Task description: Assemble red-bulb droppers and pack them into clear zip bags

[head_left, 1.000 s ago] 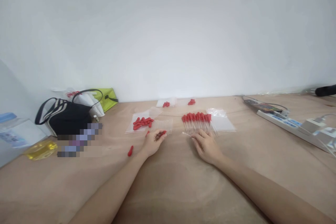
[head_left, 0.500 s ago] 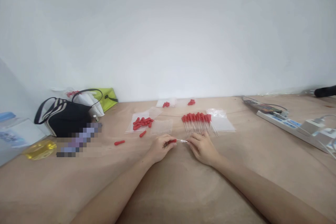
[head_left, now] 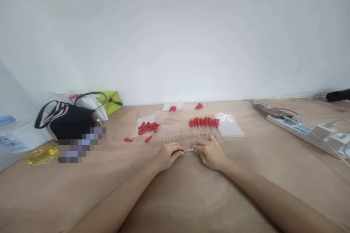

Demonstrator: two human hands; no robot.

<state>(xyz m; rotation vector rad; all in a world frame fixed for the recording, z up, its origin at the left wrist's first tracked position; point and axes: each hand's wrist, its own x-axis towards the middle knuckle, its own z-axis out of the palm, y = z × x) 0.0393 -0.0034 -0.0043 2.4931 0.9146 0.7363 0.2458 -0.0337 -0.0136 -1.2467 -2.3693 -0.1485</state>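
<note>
Well short of the back edge of the tabletop (head_left: 175, 200), left hand (head_left: 168, 156) pinches a red bulb (head_left: 181, 150) and right hand (head_left: 210, 153) a clear tube (head_left: 188, 150), end to end, seemingly to keep them aligned. Nearer that edge, loose bulbs (head_left: 147, 128) and bare tubes (head_left: 168, 133) lie leftward, bulb-topped tubes (head_left: 205, 122) rightward, probably sorted for reach.

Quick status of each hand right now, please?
Left hand: closed, holding a red bulb.
Right hand: closed, holding a thin clear tube.
</note>
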